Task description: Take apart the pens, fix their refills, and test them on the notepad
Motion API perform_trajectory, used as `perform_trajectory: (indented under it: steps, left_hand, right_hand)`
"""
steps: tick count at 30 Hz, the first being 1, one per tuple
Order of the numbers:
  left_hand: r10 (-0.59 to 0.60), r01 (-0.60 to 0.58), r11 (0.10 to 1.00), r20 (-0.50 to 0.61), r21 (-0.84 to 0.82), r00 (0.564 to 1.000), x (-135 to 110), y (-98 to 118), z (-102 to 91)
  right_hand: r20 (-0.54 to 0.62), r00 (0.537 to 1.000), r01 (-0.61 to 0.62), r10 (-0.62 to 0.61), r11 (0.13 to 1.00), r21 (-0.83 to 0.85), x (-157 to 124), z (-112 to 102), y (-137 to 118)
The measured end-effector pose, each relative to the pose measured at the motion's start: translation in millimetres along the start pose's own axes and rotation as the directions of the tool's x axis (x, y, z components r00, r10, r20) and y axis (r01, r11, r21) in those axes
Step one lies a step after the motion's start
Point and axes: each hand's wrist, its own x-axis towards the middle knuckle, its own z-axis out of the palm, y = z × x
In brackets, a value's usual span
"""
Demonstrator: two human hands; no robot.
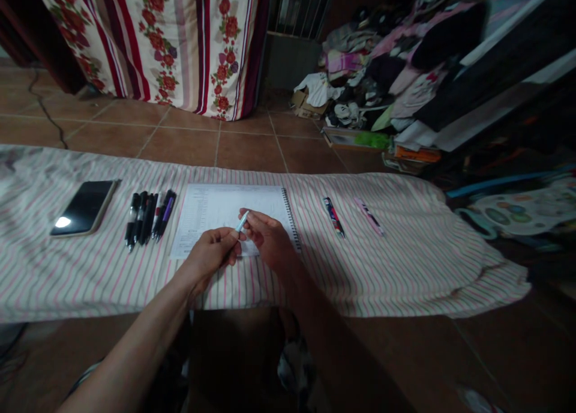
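Note:
My left hand [210, 256] and my right hand [269, 240] meet over the near edge of a spiral notebook [225, 212] lying on a striped cloth [405, 263]. Both are closed on a small light-blue pen [242, 221]: the left grips its lower part, the right pinches its upper end. The pen tilts up and to the right.
Left of the notebook lies a row of several dark pens [148, 217], then a phone [83, 208] face up. To the right lie a red-blue pen [333, 217] and a pink pen [369, 216]. A floral curtain [180, 41] and a clothes pile [387, 71] stand beyond on the tiled floor.

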Motion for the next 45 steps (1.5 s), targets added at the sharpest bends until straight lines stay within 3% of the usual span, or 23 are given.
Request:
perform_trajectory:
  steps: [4,8,13,18,21,25,31,39,45]
  left_hand:
    - [0.004,-0.003,0.999,-0.021,0.046,1.000,0,0,-2.2]
    - [0.071,-0.049,0.979,-0.106,0.200,0.992,3,-6,-6.1]
    - [0.253,-0.162,0.854,-0.122,0.494,0.960,6,-10,-12.5]
    - [0.326,-0.159,0.741,-0.143,0.652,0.935,4,-9,-15.3]
    - [0.293,-0.166,0.815,-0.148,0.555,0.945,3,-9,-12.9]
    - [0.085,-0.067,0.981,-0.089,0.184,0.992,1,-5,-6.6]
    - [-0.015,0.019,0.994,0.040,-0.106,0.999,-3,3,-2.3]
    - [-0.042,0.058,0.980,0.086,-0.190,0.995,-4,6,-2.2]
    - [0.000,0.000,1.000,0.001,-0.028,1.000,-4,3,-2.2]
  right_hand:
    - [-0.017,1.000,0.000,0.000,0.999,-0.032,2,-1,1]
    - [-0.057,0.994,0.080,-0.089,0.985,-0.152,4,-2,5]
    - [-0.141,0.978,0.108,-0.152,0.955,-0.275,3,4,7]
    - [-0.149,0.968,0.146,-0.201,0.938,-0.315,1,9,5]
    - [-0.106,0.980,0.138,-0.168,0.960,-0.245,1,8,6]
    - [0.006,0.997,0.078,-0.078,0.994,-0.079,1,8,3]
    - [0.055,0.998,0.033,-0.032,0.999,-0.012,-2,6,-6]
    - [0.138,0.990,0.042,-0.040,0.999,-0.011,-4,3,-8]
    - [0.072,0.996,0.056,-0.050,0.995,-0.084,-2,2,-5]
